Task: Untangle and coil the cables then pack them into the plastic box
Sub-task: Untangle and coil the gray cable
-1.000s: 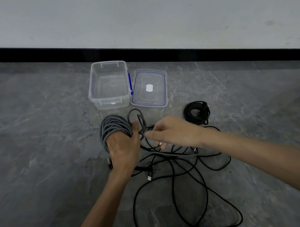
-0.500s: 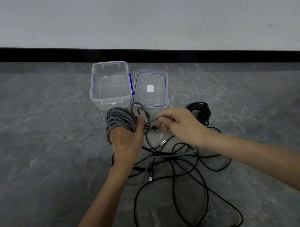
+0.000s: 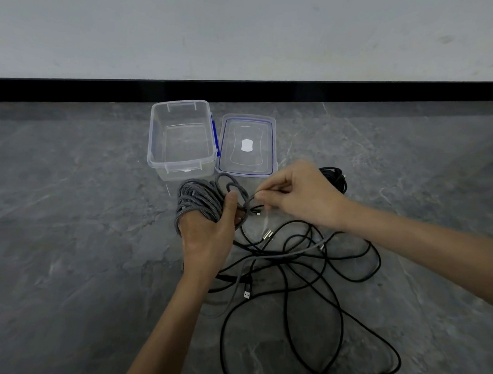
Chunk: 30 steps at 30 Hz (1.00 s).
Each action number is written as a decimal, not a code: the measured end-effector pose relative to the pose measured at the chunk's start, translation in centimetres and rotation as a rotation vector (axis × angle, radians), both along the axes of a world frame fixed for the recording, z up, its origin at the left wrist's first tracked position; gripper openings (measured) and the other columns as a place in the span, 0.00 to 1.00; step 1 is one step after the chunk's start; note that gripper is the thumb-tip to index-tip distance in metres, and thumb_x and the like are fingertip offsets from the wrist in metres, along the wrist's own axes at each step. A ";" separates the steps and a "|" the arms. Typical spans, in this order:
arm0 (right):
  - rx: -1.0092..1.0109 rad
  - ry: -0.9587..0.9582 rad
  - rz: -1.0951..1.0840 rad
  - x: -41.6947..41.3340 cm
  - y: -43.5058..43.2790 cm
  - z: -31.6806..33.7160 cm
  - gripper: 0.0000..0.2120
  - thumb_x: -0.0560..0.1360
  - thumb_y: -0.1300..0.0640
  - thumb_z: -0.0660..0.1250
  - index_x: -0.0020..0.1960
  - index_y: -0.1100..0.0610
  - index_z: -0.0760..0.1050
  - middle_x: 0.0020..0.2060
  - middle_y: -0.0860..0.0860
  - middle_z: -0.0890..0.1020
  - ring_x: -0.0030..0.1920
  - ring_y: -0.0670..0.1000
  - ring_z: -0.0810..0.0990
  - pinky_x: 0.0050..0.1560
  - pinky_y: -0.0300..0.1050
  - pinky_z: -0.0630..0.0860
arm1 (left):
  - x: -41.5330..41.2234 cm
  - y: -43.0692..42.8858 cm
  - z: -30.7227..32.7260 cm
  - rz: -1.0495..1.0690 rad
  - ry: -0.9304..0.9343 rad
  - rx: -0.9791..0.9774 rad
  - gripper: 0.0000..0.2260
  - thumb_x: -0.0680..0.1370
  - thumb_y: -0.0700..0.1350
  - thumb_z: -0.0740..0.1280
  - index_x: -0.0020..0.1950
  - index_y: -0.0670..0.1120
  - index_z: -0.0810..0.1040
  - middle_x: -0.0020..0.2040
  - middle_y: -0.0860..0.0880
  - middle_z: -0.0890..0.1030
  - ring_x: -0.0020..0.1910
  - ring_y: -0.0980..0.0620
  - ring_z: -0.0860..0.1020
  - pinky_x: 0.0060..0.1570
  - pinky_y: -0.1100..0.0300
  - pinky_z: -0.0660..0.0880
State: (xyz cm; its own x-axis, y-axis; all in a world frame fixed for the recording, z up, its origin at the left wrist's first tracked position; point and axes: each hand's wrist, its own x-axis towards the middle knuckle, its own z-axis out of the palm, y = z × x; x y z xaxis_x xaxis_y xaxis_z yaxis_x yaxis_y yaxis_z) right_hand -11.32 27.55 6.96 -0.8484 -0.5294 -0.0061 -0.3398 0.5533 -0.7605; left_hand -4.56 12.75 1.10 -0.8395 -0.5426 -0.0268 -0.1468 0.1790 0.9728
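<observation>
A grey braided cable [image 3: 198, 199] is wound in several turns around my left hand [image 3: 210, 236], whose thumb presses the coil. My right hand [image 3: 301, 194] pinches the free end of that grey cable just right of the coil, where it forms a small loop. Below both hands lies a tangle of black cables [image 3: 306, 278] with a USB plug [image 3: 246, 293] showing. A coiled black cable [image 3: 336, 178] sits behind my right hand, partly hidden. The clear plastic box [image 3: 157, 144] stands open on the floor beyond my hands.
The box's clear lid [image 3: 272, 137] with a blue seal lies flat to the right of the box. Grey stone floor runs all around. A black skirting strip and a white wall close off the far side.
My right hand moved up and right, pulling the grey cable's end taut from the coil. My left hand with the coil shifted slightly toward the box.
</observation>
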 end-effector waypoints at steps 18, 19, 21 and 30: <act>0.204 0.171 0.051 -2.3 0.6 -0.7 0.04 0.71 0.60 0.75 0.38 0.57 0.81 0.33 0.46 0.81 0.35 0.39 0.78 0.36 0.26 0.72 | 0.0 0.3 1.2 -0.108 0.161 0.288 0.19 0.80 0.44 0.67 0.29 0.41 0.75 0.27 0.45 0.78 0.32 0.49 0.78 0.40 0.59 0.77; 0.217 0.167 0.047 -2.4 0.9 -1.1 0.05 0.71 0.61 0.75 0.37 0.56 0.80 0.32 0.46 0.81 0.33 0.40 0.78 0.35 0.27 0.71 | -0.2 0.1 1.4 -0.102 0.166 0.331 0.20 0.80 0.44 0.67 0.27 0.44 0.74 0.27 0.46 0.77 0.31 0.48 0.77 0.40 0.56 0.77; 0.229 0.164 0.037 -2.4 1.1 -1.7 0.06 0.70 0.61 0.75 0.37 0.56 0.80 0.32 0.48 0.82 0.33 0.41 0.78 0.35 0.29 0.71 | -0.4 -0.1 1.6 -0.122 0.174 0.352 0.21 0.79 0.45 0.67 0.26 0.46 0.73 0.26 0.46 0.76 0.30 0.48 0.76 0.39 0.52 0.74; 0.328 0.219 -0.006 -3.0 2.1 -1.9 0.08 0.71 0.58 0.73 0.34 0.53 0.78 0.31 0.47 0.81 0.33 0.43 0.78 0.37 0.39 0.77 | -0.3 -0.8 1.7 -0.101 0.134 0.335 0.21 0.80 0.44 0.66 0.25 0.51 0.75 0.24 0.52 0.73 0.27 0.51 0.74 0.36 0.53 0.72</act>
State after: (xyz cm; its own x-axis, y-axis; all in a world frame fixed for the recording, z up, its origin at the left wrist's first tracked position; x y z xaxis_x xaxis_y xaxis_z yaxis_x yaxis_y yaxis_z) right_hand -14.32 29.64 5.09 -0.8516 -0.5241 0.0078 -0.4703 0.7575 -0.4528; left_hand -4.86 11.92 2.81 -0.8965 -0.4366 -0.0747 -0.0116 -0.1455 0.9893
